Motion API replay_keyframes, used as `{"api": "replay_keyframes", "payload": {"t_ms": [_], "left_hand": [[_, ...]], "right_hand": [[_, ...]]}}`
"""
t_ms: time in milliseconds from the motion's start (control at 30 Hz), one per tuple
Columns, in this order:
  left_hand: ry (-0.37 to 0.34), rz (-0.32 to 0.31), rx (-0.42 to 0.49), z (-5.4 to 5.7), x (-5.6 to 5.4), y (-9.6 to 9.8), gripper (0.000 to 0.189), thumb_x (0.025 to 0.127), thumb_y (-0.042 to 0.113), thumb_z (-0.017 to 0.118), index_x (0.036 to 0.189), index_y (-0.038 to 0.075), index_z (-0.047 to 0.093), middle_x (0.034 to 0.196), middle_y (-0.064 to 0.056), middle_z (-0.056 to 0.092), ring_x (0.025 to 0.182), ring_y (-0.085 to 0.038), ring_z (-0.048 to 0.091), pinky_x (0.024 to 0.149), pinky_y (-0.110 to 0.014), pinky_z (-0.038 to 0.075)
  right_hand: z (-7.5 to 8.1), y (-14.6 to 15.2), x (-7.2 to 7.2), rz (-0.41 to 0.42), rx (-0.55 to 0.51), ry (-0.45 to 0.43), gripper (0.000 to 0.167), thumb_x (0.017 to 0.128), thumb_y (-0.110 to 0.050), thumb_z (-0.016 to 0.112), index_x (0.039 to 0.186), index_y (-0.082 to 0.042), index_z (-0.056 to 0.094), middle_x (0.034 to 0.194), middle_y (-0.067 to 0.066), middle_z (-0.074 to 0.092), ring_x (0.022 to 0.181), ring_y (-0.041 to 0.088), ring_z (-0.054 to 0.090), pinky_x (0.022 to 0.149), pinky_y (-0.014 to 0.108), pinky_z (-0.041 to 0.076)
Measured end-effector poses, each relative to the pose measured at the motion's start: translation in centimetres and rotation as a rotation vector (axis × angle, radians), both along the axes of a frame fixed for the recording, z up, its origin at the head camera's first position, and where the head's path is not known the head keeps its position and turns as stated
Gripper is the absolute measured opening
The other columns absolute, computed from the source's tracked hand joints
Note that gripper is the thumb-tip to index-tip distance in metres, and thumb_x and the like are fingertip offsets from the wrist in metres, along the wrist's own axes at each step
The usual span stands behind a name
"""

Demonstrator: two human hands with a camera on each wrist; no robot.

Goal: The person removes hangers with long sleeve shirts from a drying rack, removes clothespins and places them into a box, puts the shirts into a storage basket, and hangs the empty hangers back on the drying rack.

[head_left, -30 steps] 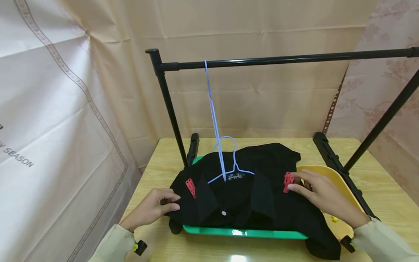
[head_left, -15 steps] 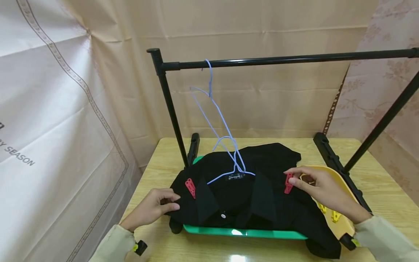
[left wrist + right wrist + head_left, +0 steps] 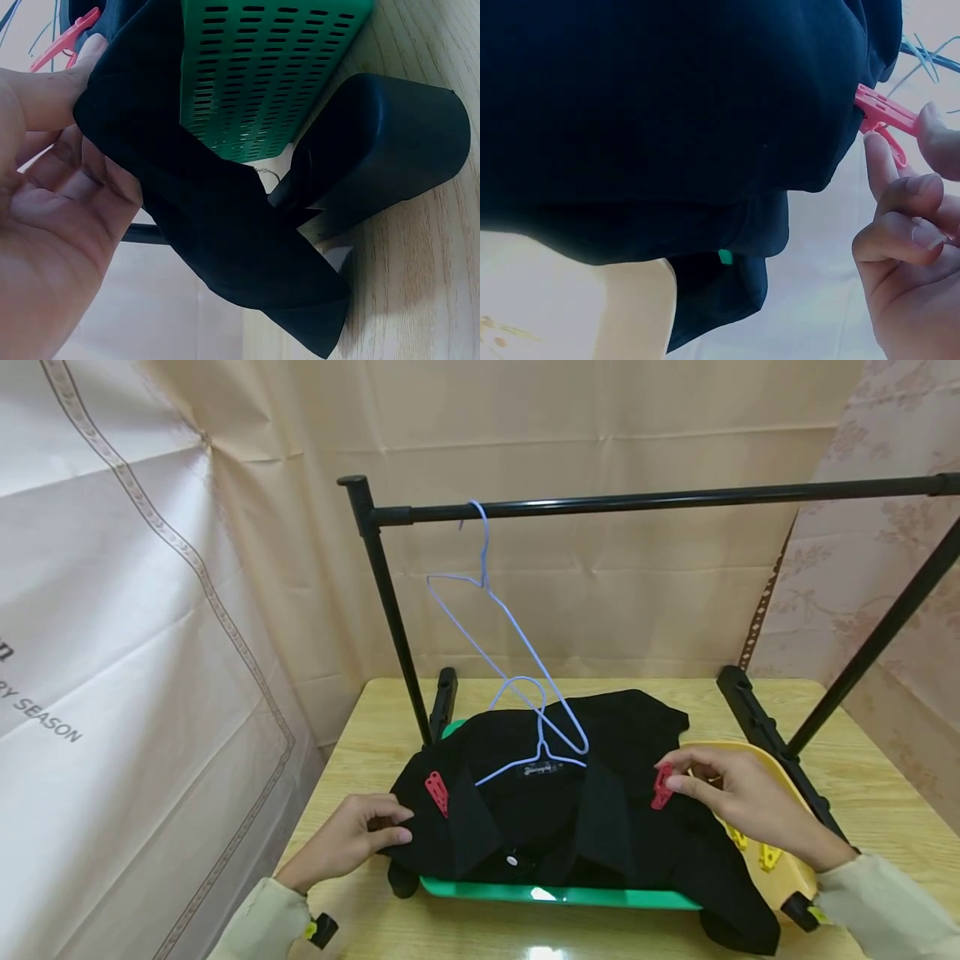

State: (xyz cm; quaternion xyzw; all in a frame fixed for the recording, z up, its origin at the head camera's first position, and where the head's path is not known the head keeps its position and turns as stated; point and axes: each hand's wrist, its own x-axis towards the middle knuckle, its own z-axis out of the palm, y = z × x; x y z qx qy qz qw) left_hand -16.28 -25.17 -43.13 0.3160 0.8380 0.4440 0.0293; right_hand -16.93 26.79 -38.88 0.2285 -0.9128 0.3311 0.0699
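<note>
A black collared shirt (image 3: pixel 540 835) lies over a green perforated basket (image 3: pixel 555 896), with a blue wire hanger (image 3: pixel 502 768) inside its collar. My left hand (image 3: pixel 352 839) pinches the cloth at the left shoulder, thumb on top and fingers underneath, as the left wrist view shows. One red clothespin (image 3: pixel 437 793) sits on the shirt's left shoulder. My right hand (image 3: pixel 738 789) pinches a second red clothespin (image 3: pixel 662 786) between thumb and forefinger. In the right wrist view the front end of that clothespin (image 3: pixel 881 109) is right at the edge of the black cloth.
Above, a black rail (image 3: pixel 675 502) carries another blue wire hanger (image 3: pixel 536 647) that dangles over the shirt. A yellow tray (image 3: pixel 780 868) with yellow clothespins (image 3: pixel 769 857) lies at the right, partly under the sleeve. The rack's black foot (image 3: pixel 757 718) stands behind it.
The hanger on the rail has turned from edge-on to nearly face-on. My right hand has shifted slightly right and down with the clothespin. The left hand stays in place.
</note>
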Motion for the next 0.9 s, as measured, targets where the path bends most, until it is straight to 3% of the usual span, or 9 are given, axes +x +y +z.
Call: {"api": "replay_keyframes", "payload": {"t_ms": [633, 900], "left_hand": [[0.012, 0.007, 0.0, 0.14, 0.15, 0.04, 0.015, 0.094, 0.015, 0.076, 0.107, 0.009, 0.079, 0.083, 0.006, 0.066, 0.07, -0.005, 0.054, 0.062, -0.026, 0.05], [0.023, 0.006, 0.002, 0.07, 0.18, 0.02, 0.015, 0.094, 0.015, 0.076, 0.107, 0.009, 0.079, 0.083, 0.006, 0.067, 0.071, -0.005, 0.055, 0.063, -0.027, 0.051]], "right_hand": [[-0.26, -0.58, 0.15, 0.032, -0.097, 0.038, 0.014, 0.097, -0.01, 0.072, 0.103, -0.022, 0.072, 0.086, -0.016, 0.072, 0.072, 0.008, 0.069, 0.062, 0.026, 0.052], [-0.14, -0.27, 0.15, 0.016, -0.104, 0.092, 0.018, 0.095, -0.007, 0.073, 0.099, -0.025, 0.072, 0.084, -0.016, 0.071, 0.061, 0.009, 0.062, 0.052, 0.025, 0.042]]}}
